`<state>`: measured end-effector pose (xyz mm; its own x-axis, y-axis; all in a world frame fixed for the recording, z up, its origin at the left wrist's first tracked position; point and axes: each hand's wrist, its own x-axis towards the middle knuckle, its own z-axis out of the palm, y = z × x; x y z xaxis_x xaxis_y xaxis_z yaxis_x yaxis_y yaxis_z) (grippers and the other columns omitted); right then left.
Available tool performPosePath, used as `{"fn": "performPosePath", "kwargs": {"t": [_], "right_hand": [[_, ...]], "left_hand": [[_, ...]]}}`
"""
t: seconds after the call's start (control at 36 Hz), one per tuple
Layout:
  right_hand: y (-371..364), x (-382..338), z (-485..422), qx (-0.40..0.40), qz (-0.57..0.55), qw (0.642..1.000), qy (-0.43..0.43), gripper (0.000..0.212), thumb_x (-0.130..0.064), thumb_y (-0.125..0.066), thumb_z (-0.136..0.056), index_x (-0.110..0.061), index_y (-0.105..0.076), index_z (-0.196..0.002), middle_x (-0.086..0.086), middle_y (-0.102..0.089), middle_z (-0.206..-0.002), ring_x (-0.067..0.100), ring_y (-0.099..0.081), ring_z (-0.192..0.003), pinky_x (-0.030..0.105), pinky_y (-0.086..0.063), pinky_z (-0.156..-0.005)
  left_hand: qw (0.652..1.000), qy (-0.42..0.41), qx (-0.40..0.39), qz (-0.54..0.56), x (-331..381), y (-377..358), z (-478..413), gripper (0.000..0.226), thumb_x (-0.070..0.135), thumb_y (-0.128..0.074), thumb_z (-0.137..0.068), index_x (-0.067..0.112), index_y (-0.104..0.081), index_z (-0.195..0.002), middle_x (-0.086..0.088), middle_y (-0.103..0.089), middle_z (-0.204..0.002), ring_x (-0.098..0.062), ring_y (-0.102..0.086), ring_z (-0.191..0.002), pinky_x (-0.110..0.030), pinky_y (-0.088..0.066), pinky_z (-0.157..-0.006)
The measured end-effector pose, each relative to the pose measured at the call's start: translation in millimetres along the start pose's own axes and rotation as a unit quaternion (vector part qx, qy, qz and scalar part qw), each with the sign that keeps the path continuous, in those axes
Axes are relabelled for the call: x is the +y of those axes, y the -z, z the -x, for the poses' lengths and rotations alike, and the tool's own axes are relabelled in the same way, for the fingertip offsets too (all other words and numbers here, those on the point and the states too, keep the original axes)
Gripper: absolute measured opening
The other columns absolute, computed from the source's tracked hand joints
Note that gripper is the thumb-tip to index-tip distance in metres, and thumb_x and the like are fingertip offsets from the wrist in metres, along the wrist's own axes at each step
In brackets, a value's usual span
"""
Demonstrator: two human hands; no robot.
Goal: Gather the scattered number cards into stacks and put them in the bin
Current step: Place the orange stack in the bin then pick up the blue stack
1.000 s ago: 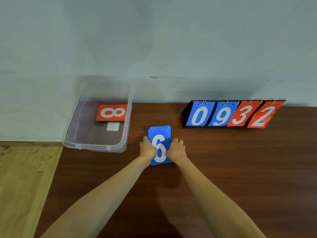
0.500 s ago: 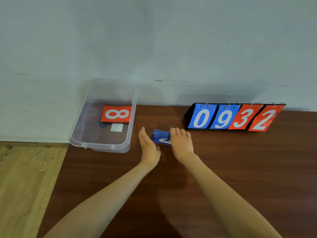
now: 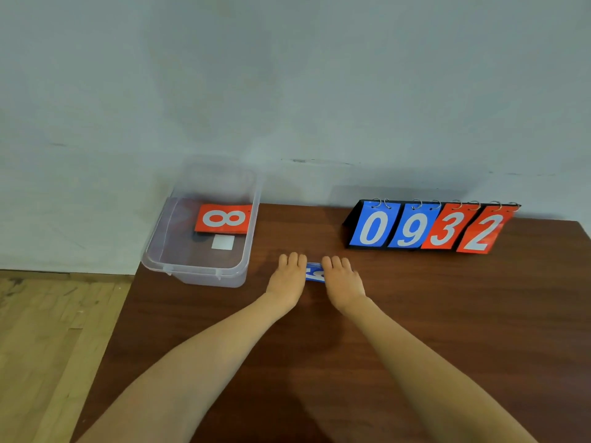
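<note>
A stack of blue number cards [image 3: 315, 274] stands on its edge on the brown table, just right of the bin; only a narrow strip of it shows between my hands. My left hand [image 3: 286, 278] holds its left side and my right hand [image 3: 342, 278] its right side, fingers curled over the top edge. The clear plastic bin [image 3: 198, 270] sits at the table's back left corner. A red stack with an 8 on top [image 3: 224, 218] lies inside it.
A flip scoreboard [image 3: 431, 228] reading 0 9 3 2 stands against the wall at the back right. A small white square [image 3: 223, 242] lies on the bin's floor. The table's left edge [image 3: 128, 302] drops to a wooden floor.
The blue stack, flat with a 6 showing a second ago, has been tipped up on its edge. My left hand, briefly off it, has closed on it again.
</note>
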<state>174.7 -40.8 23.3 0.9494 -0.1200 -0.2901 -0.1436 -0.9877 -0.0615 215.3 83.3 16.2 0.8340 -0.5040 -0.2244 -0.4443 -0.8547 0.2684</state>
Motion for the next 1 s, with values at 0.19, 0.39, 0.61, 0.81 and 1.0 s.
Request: {"fn": "performPosePath", "kwargs": {"t": [0.19, 0.39, 0.61, 0.81, 1.0], "right_hand": [[12.6, -9.0, 8.3, 0.004, -0.038, 0.999, -0.028, 0.045, -0.008, -0.053, -0.092, -0.012, -0.034, -0.133, 0.008, -0.042, -0.134, 0.025, -0.038, -0.124, 0.035, -0.047, -0.09], [82.3, -20.0, 8.1, 0.115, -0.004, 0.993, -0.025, 0.039, -0.008, -0.053, -0.092, -0.01, -0.038, -0.128, 0.008, -0.046, -0.129, 0.025, -0.041, -0.12, 0.034, -0.047, -0.083], [147.8, -90.0, -3.1, 0.192, 0.07, 0.977, 0.065, 0.038, -0.016, -0.045, -0.096, -0.009, -0.036, -0.132, 0.01, -0.046, -0.131, 0.028, -0.043, -0.12, 0.04, -0.037, -0.095], [140.1, -154.0, -35.9, 0.136, 0.089, 0.979, 0.119, 0.039, -0.024, -0.05, -0.095, -0.01, -0.038, -0.13, 0.01, -0.049, -0.131, 0.027, -0.047, -0.119, 0.039, -0.039, -0.098], [126.6, -192.6, -68.0, 0.067, 0.105, 0.981, 0.152, 0.035, -0.015, -0.048, -0.096, -0.007, -0.039, -0.129, 0.012, -0.05, -0.129, 0.029, -0.048, -0.118, 0.037, -0.04, -0.091]], "left_hand": [[1.0, 0.004, 0.002, 0.022, 4.3, 16.3, 10.7, 0.051, 0.01, -0.059, -0.088, 0.011, -0.036, -0.133, -0.011, -0.04, -0.136, -0.026, -0.038, -0.124, -0.033, -0.046, -0.091], [0.992, -0.004, 0.118, 0.037, 4.8, 77.4, 18.9, 0.048, 0.013, -0.057, -0.09, 0.013, -0.037, -0.133, -0.008, -0.041, -0.135, -0.022, -0.042, -0.121, -0.029, -0.046, -0.089], [0.974, 0.004, 0.223, -0.033, -58.5, 149.5, 36.9, 0.039, 0.008, -0.045, -0.093, 0.009, -0.036, -0.131, -0.009, -0.041, -0.13, -0.023, -0.038, -0.118, -0.028, -0.04, -0.087], [0.984, 0.039, 0.169, -0.038, -126.0, 156.2, 45.6, 0.046, 0.02, -0.057, -0.09, 0.008, -0.038, -0.13, -0.01, -0.047, -0.128, -0.022, -0.047, -0.112, -0.026, -0.039, -0.091], [0.984, 0.071, 0.111, -0.118, -167.7, 148.2, 29.6, 0.047, 0.025, -0.054, -0.09, 0.008, -0.038, -0.131, -0.011, -0.047, -0.129, -0.028, -0.043, -0.119, -0.034, -0.031, -0.101]]}}
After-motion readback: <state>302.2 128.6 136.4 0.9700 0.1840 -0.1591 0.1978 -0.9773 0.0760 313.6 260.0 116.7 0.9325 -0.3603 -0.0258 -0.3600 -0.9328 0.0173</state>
